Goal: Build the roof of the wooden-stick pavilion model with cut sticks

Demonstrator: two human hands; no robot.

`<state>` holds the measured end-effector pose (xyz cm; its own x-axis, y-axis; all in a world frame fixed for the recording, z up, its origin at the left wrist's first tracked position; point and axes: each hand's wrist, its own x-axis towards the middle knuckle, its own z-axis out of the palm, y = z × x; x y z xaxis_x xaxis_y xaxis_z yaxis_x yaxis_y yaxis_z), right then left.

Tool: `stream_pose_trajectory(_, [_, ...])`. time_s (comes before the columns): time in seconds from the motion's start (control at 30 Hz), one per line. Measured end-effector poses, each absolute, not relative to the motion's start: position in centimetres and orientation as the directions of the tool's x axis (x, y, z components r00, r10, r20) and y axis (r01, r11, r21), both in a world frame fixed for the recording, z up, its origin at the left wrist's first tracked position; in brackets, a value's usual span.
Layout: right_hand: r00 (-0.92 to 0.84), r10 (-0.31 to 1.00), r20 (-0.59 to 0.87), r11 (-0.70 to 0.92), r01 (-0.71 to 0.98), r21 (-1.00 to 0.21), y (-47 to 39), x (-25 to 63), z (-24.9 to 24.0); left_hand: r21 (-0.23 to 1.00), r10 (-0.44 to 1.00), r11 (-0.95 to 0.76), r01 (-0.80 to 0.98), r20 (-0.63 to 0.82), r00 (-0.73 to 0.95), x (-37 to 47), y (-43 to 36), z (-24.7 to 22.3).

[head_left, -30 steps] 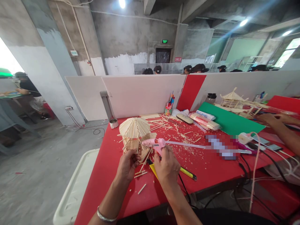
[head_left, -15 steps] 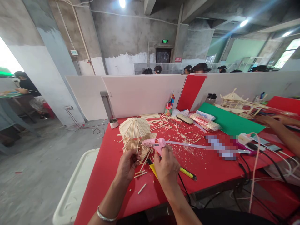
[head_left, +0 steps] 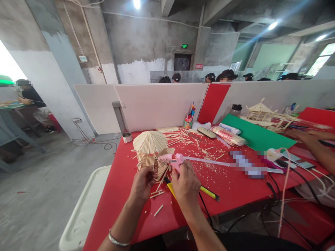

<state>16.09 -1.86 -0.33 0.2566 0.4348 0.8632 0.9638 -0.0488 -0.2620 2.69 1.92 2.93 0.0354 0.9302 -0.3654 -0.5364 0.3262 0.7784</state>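
Observation:
A small pavilion of pale wooden sticks (head_left: 150, 143) stands near the left side of the red table (head_left: 115, 212), its roof sloping down from a peak. My left hand (head_left: 143, 182) is at its lower front, the fingers closed round something I cannot make out. In my right hand (head_left: 186, 183) is a pink glue gun (head_left: 175, 159), its nozzle at the pavilion's front beside my left fingertips. A long clear glue stick (head_left: 206, 160) runs out from the gun's back. Under my right hand lies a yellow-and-black tool (head_left: 209, 193), partly hidden.
Loose sticks (head_left: 180, 137) and shavings lie behind. A metal tin (head_left: 127, 137), a pen cup (head_left: 187, 122), bagged sticks (head_left: 229, 136) and a green sheet (head_left: 255, 134) are around. Another person's arms (head_left: 314, 139) reach in at the right; cables hang at the front edge.

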Motion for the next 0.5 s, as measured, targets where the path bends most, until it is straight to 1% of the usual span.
stream_pose_trajectory(0.1, [0.267,0.447,0.854,-0.035,0.959,-0.282,-1.79,16.13,-0.45,0.779,0.931,0.326,-0.535,-0.363,0.037,2.71,1.96,2.99])
stream_pose_trajectory(0.5, [0.253,0.424,0.870,-0.059,0.966,-0.253,-1.81,16.09,-0.12,0.782,0.929,0.327,-0.531,-0.368,0.030,2.75,1.92,3.05])
